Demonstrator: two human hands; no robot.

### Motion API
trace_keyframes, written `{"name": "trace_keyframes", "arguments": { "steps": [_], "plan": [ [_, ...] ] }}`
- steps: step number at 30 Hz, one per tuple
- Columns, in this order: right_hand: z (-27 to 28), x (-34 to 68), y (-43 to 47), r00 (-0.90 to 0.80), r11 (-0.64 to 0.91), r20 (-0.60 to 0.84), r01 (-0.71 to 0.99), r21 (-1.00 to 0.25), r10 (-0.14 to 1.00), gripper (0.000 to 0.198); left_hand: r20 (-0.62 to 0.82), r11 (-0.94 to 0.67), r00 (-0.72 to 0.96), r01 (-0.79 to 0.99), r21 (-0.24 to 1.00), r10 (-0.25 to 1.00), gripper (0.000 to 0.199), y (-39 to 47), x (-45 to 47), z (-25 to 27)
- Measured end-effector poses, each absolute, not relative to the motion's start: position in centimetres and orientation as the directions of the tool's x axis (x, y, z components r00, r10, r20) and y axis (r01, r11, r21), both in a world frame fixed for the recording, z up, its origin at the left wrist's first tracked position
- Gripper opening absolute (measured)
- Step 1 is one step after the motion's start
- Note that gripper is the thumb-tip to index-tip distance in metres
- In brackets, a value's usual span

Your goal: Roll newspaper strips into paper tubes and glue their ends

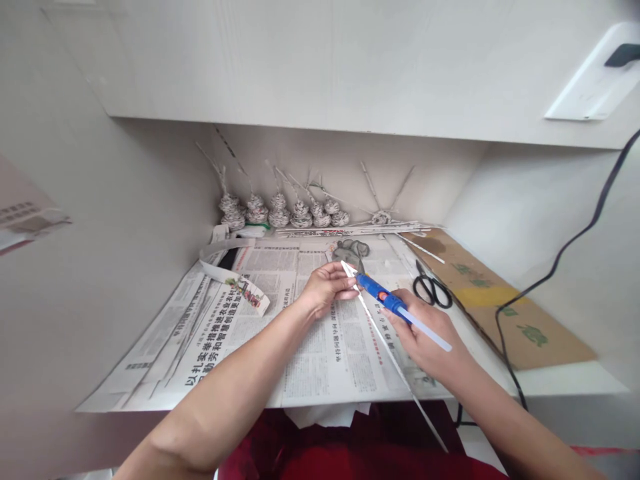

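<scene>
My left hand [326, 285] pinches the near end of a long thin rolled paper stick [387, 347] over the newspaper. The stick runs from my fingers down past the table's front edge. My right hand [425, 330] grips a blue glue gun [381, 295] with a white glue stick [425, 330] poking out of its back. The gun's tip touches the paper stick right beside my left fingertips.
Newspaper sheets [280, 320] cover the white table. Black scissors [431, 288] lie right of my hands, beside a brown cardboard sheet [505, 300]. Several coiled paper pieces [280, 212] line the back wall, with loose sticks [350, 230]. A black cable [550, 273] hangs at right.
</scene>
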State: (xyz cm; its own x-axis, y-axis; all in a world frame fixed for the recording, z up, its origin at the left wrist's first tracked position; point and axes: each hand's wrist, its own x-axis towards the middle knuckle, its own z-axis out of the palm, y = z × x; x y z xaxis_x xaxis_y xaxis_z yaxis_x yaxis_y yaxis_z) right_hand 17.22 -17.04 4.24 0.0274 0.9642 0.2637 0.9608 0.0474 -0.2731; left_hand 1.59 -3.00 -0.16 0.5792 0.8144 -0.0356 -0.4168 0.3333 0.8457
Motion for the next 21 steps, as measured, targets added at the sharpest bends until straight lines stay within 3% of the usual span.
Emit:
{"name": "trace_keyframes", "arguments": {
  "steps": [14,21],
  "plan": [
    [4.42,17.39,-17.04,-0.007,0.036,0.281,0.995,-0.097,0.960,0.018,-0.026,0.319,0.574,-0.417,0.851,0.818,0.036,-2.99,1.61,-0.18],
    [4.63,17.18,-17.46,-0.020,0.058,0.284,0.990,-0.128,0.959,0.018,-0.022,0.319,0.572,-0.424,0.848,0.820,0.036,-2.97,1.67,-0.29]
  ]
}}
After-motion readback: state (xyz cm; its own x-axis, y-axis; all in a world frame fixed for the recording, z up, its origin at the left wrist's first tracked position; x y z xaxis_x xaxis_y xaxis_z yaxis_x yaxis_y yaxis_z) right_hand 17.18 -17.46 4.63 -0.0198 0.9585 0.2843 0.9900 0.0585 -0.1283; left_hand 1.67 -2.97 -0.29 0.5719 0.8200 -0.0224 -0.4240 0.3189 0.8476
